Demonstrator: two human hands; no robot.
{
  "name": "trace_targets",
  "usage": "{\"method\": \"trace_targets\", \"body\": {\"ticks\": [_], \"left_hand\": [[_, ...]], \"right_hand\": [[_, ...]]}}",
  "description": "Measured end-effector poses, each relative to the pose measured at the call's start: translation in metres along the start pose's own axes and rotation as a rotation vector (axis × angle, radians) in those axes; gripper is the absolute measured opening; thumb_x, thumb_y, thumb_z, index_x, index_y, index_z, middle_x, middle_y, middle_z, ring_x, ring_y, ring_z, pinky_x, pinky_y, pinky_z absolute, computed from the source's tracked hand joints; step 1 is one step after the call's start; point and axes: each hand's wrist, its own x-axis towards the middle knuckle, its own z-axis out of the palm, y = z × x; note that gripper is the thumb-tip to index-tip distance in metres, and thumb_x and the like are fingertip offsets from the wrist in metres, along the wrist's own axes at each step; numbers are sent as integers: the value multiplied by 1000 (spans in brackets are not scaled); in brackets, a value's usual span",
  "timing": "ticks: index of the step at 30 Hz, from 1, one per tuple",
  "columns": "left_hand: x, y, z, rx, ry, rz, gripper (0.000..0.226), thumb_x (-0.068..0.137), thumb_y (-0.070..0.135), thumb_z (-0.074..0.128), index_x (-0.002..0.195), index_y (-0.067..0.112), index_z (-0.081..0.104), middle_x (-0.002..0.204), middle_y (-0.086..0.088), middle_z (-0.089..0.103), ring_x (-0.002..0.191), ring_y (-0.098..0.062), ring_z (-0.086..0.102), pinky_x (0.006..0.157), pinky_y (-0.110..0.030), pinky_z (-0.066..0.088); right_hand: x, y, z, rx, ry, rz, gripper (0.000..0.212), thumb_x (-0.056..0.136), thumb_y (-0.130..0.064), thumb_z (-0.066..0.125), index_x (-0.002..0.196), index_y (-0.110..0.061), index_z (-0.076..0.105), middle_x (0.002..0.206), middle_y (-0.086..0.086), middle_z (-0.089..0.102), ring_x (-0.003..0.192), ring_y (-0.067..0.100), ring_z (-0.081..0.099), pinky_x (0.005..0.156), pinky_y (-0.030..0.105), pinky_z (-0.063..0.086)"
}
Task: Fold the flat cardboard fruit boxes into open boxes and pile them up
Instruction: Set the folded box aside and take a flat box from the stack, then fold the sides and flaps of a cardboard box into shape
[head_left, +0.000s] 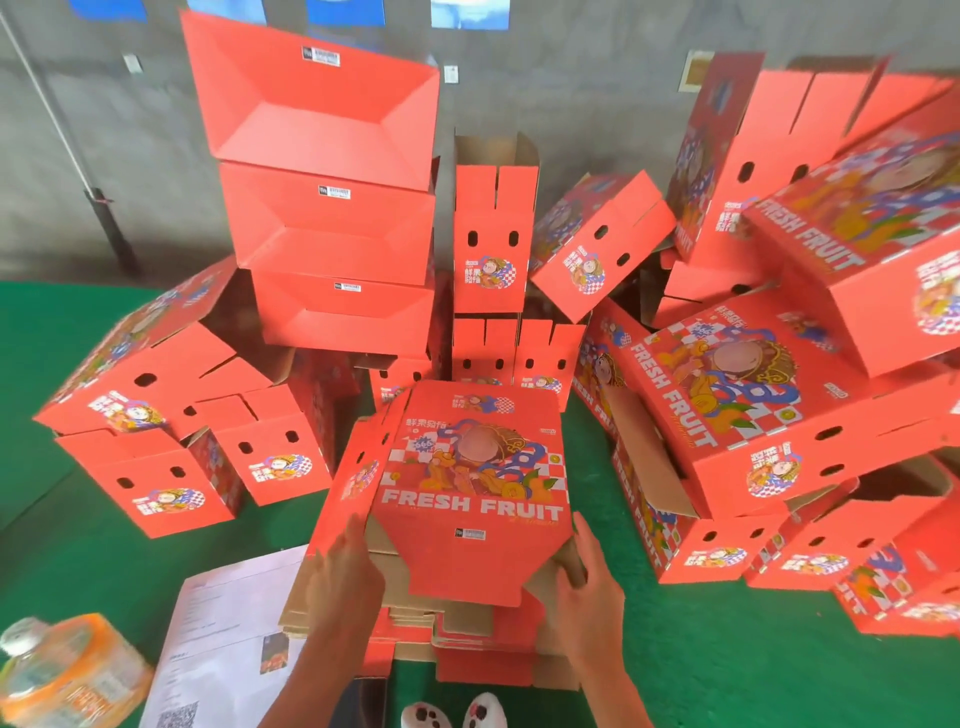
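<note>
A red printed "FRESH FRUIT" cardboard box (472, 478), partly folded, lies on top of a stack of flat boxes (467, 639) in front of me. My left hand (345, 566) rests with straight fingers against its raised left side panel. My right hand (584, 571) curls its fingers round the brown flap at the box's lower right corner. Beyond it, three folded open boxes (332, 197) are piled upright, their red insides facing me.
Many folded red boxes lie tumbled on the green mat, left (171, 431) and right (769, 395), against a grey wall. A printed paper sheet (218, 639) and an orange-labelled plastic bottle (67, 670) lie at lower left. White slippers (452, 714) show at the bottom edge.
</note>
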Motion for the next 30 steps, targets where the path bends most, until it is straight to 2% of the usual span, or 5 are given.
{"method": "trace_targets", "body": {"ticks": [3,7,13,22,30], "left_hand": [[21,-1,-48,-82,152,0,31,94,3,59,116,19,74,83,-17,73,67,-40,59,62,-39,47],[49,15,-111,-406,310,63,17,89,10,71,101,22,75,85,-5,76,76,-34,68,69,-39,53],[79,42,-179,-661,438,336,40,99,7,62,126,36,66,112,14,74,97,-2,68,85,-23,52],[111,64,-166,-594,560,153,26,96,6,63,120,10,74,100,-8,74,93,-28,68,78,-25,42],[116,68,-132,-827,455,300,39,107,50,41,106,25,71,109,10,71,108,-11,64,91,-31,49]], "right_hand": [[24,-26,-14,33,111,-48,59,93,-9,69,136,-47,57,117,-15,74,86,1,69,76,26,50],[64,-87,-39,327,282,-169,43,93,-28,77,128,-48,62,114,-37,66,102,-18,60,83,4,47],[117,-148,-64,604,256,-266,50,85,-68,69,116,-28,73,101,-7,74,89,12,66,74,32,54],[161,-153,-49,688,-357,-415,35,90,20,44,120,3,51,95,8,68,92,17,67,84,25,55],[213,-126,-32,424,-318,-277,46,92,20,45,102,-17,70,101,6,77,113,33,65,113,57,38]]}}
